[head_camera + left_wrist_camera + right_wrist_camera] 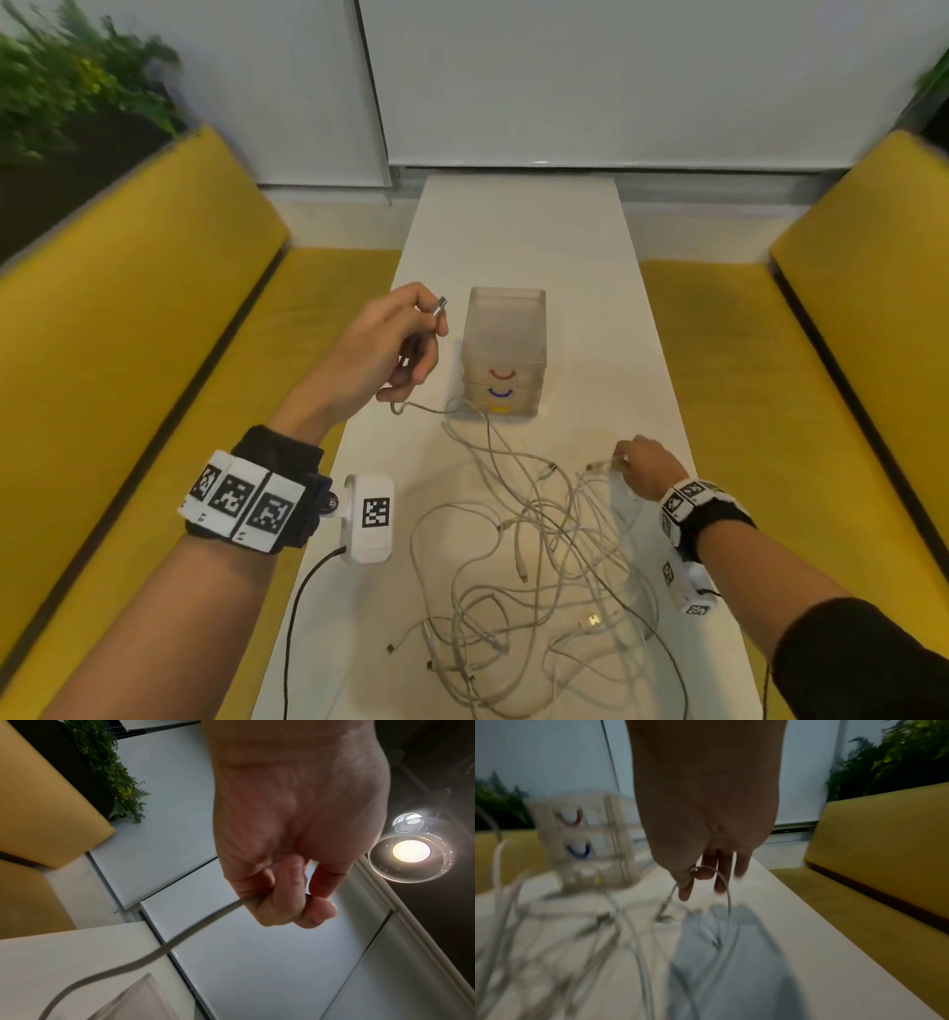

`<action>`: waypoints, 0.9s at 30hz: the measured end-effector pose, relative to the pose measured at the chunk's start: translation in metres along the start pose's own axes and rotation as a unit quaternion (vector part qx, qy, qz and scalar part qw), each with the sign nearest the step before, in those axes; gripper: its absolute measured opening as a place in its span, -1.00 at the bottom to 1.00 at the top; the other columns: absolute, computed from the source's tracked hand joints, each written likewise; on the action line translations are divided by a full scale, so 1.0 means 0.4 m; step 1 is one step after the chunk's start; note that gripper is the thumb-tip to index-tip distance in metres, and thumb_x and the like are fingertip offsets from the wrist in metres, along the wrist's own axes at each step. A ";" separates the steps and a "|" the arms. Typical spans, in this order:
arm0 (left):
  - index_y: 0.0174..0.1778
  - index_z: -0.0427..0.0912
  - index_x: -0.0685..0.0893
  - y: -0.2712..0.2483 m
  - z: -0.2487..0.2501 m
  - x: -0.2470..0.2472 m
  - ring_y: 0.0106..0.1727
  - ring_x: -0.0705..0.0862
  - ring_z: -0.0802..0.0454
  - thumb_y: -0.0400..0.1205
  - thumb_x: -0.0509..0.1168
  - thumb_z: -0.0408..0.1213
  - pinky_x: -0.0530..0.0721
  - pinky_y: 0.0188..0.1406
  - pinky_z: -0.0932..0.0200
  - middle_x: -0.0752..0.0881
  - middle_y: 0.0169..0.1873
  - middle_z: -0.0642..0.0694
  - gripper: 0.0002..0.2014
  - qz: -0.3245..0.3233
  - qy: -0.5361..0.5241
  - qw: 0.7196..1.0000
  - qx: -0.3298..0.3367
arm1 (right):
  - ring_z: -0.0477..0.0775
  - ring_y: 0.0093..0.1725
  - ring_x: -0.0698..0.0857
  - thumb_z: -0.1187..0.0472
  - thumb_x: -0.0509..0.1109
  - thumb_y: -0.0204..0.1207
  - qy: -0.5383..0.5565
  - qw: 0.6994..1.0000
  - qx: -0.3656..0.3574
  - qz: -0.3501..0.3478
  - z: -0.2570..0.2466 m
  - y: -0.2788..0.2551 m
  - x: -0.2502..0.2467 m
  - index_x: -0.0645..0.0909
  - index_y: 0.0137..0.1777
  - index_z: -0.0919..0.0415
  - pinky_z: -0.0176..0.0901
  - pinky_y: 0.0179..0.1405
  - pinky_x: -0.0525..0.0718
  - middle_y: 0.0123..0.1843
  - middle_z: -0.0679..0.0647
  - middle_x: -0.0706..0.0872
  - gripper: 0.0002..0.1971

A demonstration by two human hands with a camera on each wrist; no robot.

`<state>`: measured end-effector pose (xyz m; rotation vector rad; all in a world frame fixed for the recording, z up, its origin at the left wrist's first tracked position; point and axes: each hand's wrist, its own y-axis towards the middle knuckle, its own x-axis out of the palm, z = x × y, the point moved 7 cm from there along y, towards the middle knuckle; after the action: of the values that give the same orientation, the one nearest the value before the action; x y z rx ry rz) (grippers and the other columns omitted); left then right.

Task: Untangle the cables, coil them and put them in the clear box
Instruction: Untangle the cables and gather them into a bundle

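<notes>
A tangle of white cables (534,575) lies spread over the near half of the white table (518,231). The clear box (506,354), with red, blue and yellow drawer handles, stands in the middle of the table. My left hand (405,339) is raised left of the box and grips one cable end (180,939), its metal plug (440,305) sticking up between the fingers. My right hand (642,462) is low at the right of the tangle and pinches another cable (721,882) near its plug between thumb and forefinger.
Yellow benches (154,308) run along both sides of the narrow table, the right one (821,334) close to my right arm. A wall and blinds close the far end. Plants (77,87) stand behind the left bench. A ceiling lamp (411,852) shows in the left wrist view.
</notes>
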<state>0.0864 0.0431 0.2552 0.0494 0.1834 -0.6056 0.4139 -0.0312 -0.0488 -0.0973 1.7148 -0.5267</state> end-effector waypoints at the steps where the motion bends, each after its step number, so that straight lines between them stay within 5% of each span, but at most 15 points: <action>1: -0.10 -0.22 0.46 0.004 -0.006 0.005 -0.63 0.17 -0.02 0.74 -0.03 -0.46 0.18 -0.70 0.30 0.43 -0.58 -0.24 -0.80 -0.001 -0.011 1.000 -0.006 | 0.28 0.12 0.66 0.15 0.10 0.75 0.049 0.999 0.007 -0.023 0.001 -0.003 -0.015 0.56 0.17 0.26 -0.02 -0.01 0.58 0.17 0.27 0.69 -0.75; 4: -0.10 -0.14 0.36 0.018 -0.033 0.029 -0.58 0.12 0.00 0.75 0.00 -0.40 0.05 -0.61 0.21 0.37 -0.55 -0.19 -0.86 -0.005 -0.046 0.998 -0.043 | 0.22 -0.27 0.69 0.10 0.00 0.77 0.205 0.977 0.050 -0.033 -0.008 -0.025 -0.110 0.42 -0.01 0.25 -0.06 -0.35 0.50 -0.16 0.15 0.61 -0.73; 6: -0.12 -0.13 0.32 0.034 -0.057 0.055 -0.55 0.14 0.04 0.77 0.07 -0.31 0.03 -0.56 0.12 0.35 -0.53 -0.13 -0.85 -0.009 -0.061 0.996 -0.071 | 0.16 -0.41 0.65 0.09 0.00 0.77 0.329 0.943 0.049 0.020 -0.036 -0.052 -0.200 0.41 -0.07 0.25 0.13 -0.27 0.61 -0.27 0.14 0.57 -0.71; 8: -0.18 -0.16 0.33 0.052 -0.086 0.083 -0.52 0.17 0.05 0.79 0.13 -0.28 0.08 -0.56 0.13 0.36 -0.52 -0.07 -0.78 -0.010 -0.076 0.992 -0.096 | 0.12 -0.49 0.57 0.10 0.04 0.78 0.475 0.879 -0.006 0.039 -0.097 -0.097 -0.279 0.38 -0.10 0.24 0.33 -0.08 0.69 -0.36 0.13 0.53 -0.72; 10: -0.19 -0.15 0.40 0.067 -0.113 0.118 -0.49 0.23 0.07 0.80 0.15 -0.26 0.20 -0.56 0.18 0.39 -0.48 -0.05 -0.77 -0.032 -0.101 0.988 -0.114 | 0.12 -0.53 0.52 0.09 0.07 0.80 0.575 0.812 -0.095 0.016 -0.181 -0.164 -0.353 0.35 -0.04 0.18 0.30 -0.07 0.67 -0.43 0.11 0.49 -0.79; 12: -0.14 -0.19 0.49 0.069 -0.126 0.154 -0.46 0.30 0.09 0.82 0.13 -0.24 0.31 -0.51 0.21 0.40 -0.43 -0.05 -0.78 -0.047 -0.130 0.984 -0.112 | 0.20 -0.49 0.58 0.06 0.08 0.79 0.605 0.779 -0.167 -0.006 -0.258 -0.240 -0.410 0.34 0.05 0.17 0.21 -0.15 0.67 -0.41 0.16 0.53 -0.82; 19: 0.14 -0.16 0.71 0.054 -0.100 0.231 -0.40 0.40 0.08 0.84 0.11 -0.17 0.42 -0.40 0.15 0.44 -0.36 -0.08 -0.73 -0.047 -0.130 0.990 -0.036 | 0.30 -0.38 0.69 0.12 0.08 0.78 0.566 0.779 -0.269 -0.014 -0.413 -0.382 -0.462 0.33 0.20 0.25 0.16 -0.22 0.64 -0.35 0.28 0.67 -0.81; 22: 0.24 -0.20 0.72 0.035 -0.076 0.236 -0.39 0.47 0.13 0.83 0.14 -0.19 0.50 -0.39 0.25 0.57 -0.42 0.09 -0.72 -0.032 -0.086 0.996 0.012 | 0.27 -0.41 0.66 0.12 0.09 0.79 0.563 0.780 -0.274 0.008 -0.437 -0.389 -0.468 0.39 0.24 0.20 0.15 -0.27 0.64 -0.28 0.36 0.66 -0.82; 24: 0.17 -0.19 0.73 0.022 -0.055 0.225 -0.37 0.52 0.14 0.83 0.15 -0.20 0.53 -0.35 0.27 0.63 -0.42 0.13 -0.74 0.000 -0.061 0.997 0.055 | 0.24 -0.43 0.62 0.11 0.11 0.77 0.572 0.778 -0.260 0.016 -0.442 -0.387 -0.470 0.44 0.24 0.27 0.15 -0.27 0.60 -0.31 0.35 0.62 -0.76; 27: -0.05 -0.18 0.61 0.004 -0.010 0.198 -0.33 0.57 0.05 0.85 0.08 -0.14 0.59 -0.23 0.17 0.62 -0.34 -0.11 -0.71 0.049 -0.072 0.992 0.093 | 0.11 -0.41 0.53 0.07 0.17 0.75 0.563 0.780 -0.271 0.027 -0.449 -0.390 -0.483 0.54 0.08 0.27 0.12 -0.28 0.53 -0.32 0.28 0.51 -0.74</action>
<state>0.1506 0.0005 0.2364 0.1932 -0.0157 -0.5249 0.2512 -0.0506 0.2101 -0.1573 3.0168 0.0494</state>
